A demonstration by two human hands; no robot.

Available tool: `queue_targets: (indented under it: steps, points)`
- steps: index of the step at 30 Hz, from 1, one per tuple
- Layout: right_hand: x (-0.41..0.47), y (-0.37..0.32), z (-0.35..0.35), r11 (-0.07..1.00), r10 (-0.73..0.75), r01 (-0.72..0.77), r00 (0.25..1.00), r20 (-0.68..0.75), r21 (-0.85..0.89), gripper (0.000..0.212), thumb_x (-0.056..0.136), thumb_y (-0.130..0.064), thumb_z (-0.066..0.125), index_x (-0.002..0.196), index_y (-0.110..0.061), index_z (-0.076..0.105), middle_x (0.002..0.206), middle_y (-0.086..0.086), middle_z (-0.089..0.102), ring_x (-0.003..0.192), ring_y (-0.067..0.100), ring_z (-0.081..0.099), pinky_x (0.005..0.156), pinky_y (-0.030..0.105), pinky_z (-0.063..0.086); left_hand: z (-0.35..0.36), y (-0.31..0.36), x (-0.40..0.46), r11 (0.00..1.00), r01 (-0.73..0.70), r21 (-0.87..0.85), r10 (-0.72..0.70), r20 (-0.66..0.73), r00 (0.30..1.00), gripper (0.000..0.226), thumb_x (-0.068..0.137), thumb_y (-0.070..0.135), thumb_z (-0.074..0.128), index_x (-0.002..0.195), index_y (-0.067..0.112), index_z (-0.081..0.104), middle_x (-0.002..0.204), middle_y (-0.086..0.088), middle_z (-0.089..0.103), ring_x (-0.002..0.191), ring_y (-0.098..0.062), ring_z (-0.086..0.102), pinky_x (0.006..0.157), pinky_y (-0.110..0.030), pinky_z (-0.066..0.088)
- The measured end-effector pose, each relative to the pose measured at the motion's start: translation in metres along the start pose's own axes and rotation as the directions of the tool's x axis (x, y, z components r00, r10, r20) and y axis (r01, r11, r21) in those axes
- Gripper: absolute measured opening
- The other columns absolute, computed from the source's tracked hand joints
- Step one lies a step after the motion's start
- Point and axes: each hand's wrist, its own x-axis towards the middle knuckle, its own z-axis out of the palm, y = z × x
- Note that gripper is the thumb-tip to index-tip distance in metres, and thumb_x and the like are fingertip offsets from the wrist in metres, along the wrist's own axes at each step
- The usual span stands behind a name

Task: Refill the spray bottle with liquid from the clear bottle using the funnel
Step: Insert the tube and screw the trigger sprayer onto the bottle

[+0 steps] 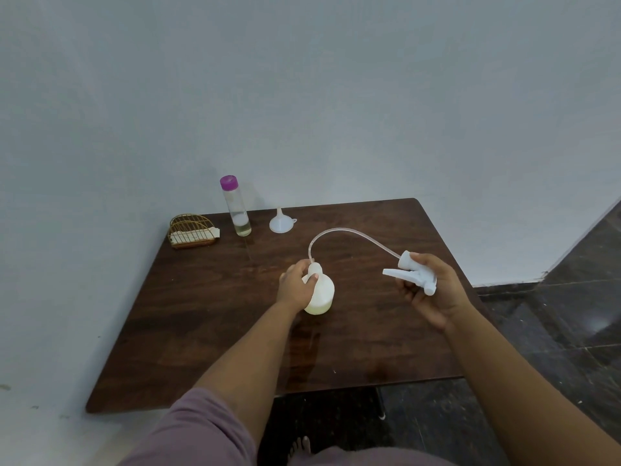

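A white spray bottle body [322, 294] stands upright in the middle of the dark wooden table [208, 324], and my left hand [295, 284] grips its shoulder. My right hand [433, 290] holds the detached white trigger head [411, 270] off to the right, above the table. Its clear dip tube [339, 232] arcs back, and the tube's end is still at the bottle's neck. The clear bottle [236, 206] with a purple cap stands capped at the back of the table, with a little liquid at its bottom. The white funnel [281, 222] rests mouth-down just right of it.
A gold wire holder [191, 230] with white paper sits at the table's back left corner. A pale wall runs behind and to the left of the table. Dark tiled floor [571, 324] lies to the right.
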Motion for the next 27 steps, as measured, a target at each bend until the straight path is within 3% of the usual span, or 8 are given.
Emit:
queue_targets:
  steps: [8, 12, 15, 17, 19, 21, 23, 27]
  points:
    - [0.014, 0.011, -0.008, 0.999, 0.038, -0.039, 0.998, -0.059, -0.006, 0.011, 0.095, -0.012, 0.048, 0.09, -0.005, 0.055, 0.079, 0.006, 0.056, 0.054, 0.017, 0.069, 0.073, 0.028, 0.039, -0.003, 0.0, 0.0, 0.999, -0.009, -0.034, 0.01, 0.032, 0.999, 0.039, 0.096, 0.022, 0.056, 0.135, 0.029, 0.051, 0.141, 0.0, 0.051, 0.128, -0.024, 0.049, 0.104, -0.043, 0.047]
    - [0.035, 0.024, -0.021, 0.993, 0.079, -0.085, 0.994, -0.076, -0.082, 0.012, 0.095, -0.014, 0.053, 0.088, -0.004, 0.055, 0.086, 0.005, 0.063, 0.099, 0.039, 0.068, 0.052, 0.019, 0.038, -0.004, 0.0, 0.0, 0.999, -0.014, -0.029, 0.015, 0.044, 0.999, 0.042, 0.097, 0.021, 0.056, 0.137, 0.028, 0.049, 0.145, 0.0, 0.049, 0.13, -0.024, 0.048, 0.106, -0.044, 0.045]
    - [0.041, 0.033, -0.019, 0.941, -0.031, -0.022, 0.988, -0.152, -0.338, 0.017, 0.089, -0.018, 0.065, 0.091, -0.003, 0.059, 0.097, 0.015, 0.068, 0.095, 0.039, 0.069, 0.041, 0.021, 0.045, -0.006, -0.001, -0.001, 0.999, -0.024, -0.03, 0.026, 0.057, 0.998, 0.043, 0.096, 0.021, 0.056, 0.138, 0.029, 0.049, 0.145, -0.001, 0.049, 0.13, -0.024, 0.048, 0.106, -0.043, 0.045]
    - [0.041, 0.036, -0.012, 0.844, -0.136, 0.003, 0.969, -0.208, -0.536, 0.025, 0.084, -0.025, 0.07, 0.101, -0.008, 0.061, 0.102, 0.01, 0.068, 0.092, 0.029, 0.069, 0.063, 0.033, 0.059, -0.007, -0.002, -0.001, 0.999, -0.034, -0.019, 0.035, 0.061, 0.998, 0.044, 0.096, 0.021, 0.056, 0.139, 0.029, 0.047, 0.146, -0.002, 0.048, 0.13, -0.024, 0.048, 0.107, -0.043, 0.044]
    - [0.041, 0.035, -0.004, 0.629, -0.296, 0.045, 0.937, -0.186, -0.776, 0.029, 0.085, -0.033, 0.067, 0.107, -0.015, 0.059, 0.101, 0.003, 0.064, 0.091, 0.019, 0.063, 0.079, 0.035, 0.055, -0.008, -0.002, -0.001, 0.999, -0.041, 0.008, 0.04, 0.075, 0.996, 0.048, 0.096, 0.023, 0.056, 0.142, 0.029, 0.043, 0.148, -0.002, 0.046, 0.132, -0.025, 0.046, 0.108, -0.045, 0.043]
    - [0.039, 0.034, 0.005, 0.354, -0.44, 0.135, 0.897, -0.037, -0.925, 0.032, 0.087, -0.038, 0.064, 0.109, -0.016, 0.059, 0.099, -0.001, 0.062, 0.087, 0.014, 0.058, 0.077, 0.028, 0.048, -0.009, -0.001, -0.002, 0.998, -0.039, 0.04, 0.035, 0.092, 0.995, 0.061, 0.094, 0.024, 0.06, 0.148, 0.03, 0.032, 0.15, -0.001, 0.045, 0.136, -0.026, 0.043, 0.11, -0.048, 0.041]
    - [0.041, 0.036, 0.009, 0.15, -0.539, 0.197, 0.838, 0.087, -0.969, 0.04, 0.086, -0.042, 0.065, 0.114, -0.014, 0.06, 0.102, 0.001, 0.063, 0.088, 0.014, 0.058, 0.078, 0.027, 0.049, -0.012, 0.002, -0.003, 0.994, -0.051, 0.092, 0.042, 0.094, 0.995, 0.076, 0.092, 0.026, 0.065, 0.152, 0.032, 0.019, 0.15, 0.001, 0.045, 0.14, -0.026, 0.038, 0.113, -0.049, 0.034]
    - [0.052, 0.034, 0.029, 0.009, -0.503, 0.291, 0.828, 0.247, -0.957, 0.047, 0.088, -0.037, 0.065, 0.127, -0.013, 0.055, 0.114, 0.007, 0.054, 0.088, 0.012, 0.05, 0.074, 0.024, 0.042, -0.019, 0.005, 0.003, 0.984, -0.103, 0.143, 0.093, 0.073, 0.993, 0.075, 0.091, 0.03, 0.066, 0.152, 0.031, 0.023, 0.151, 0.001, 0.043, 0.139, -0.024, 0.038, 0.112, -0.045, 0.034]
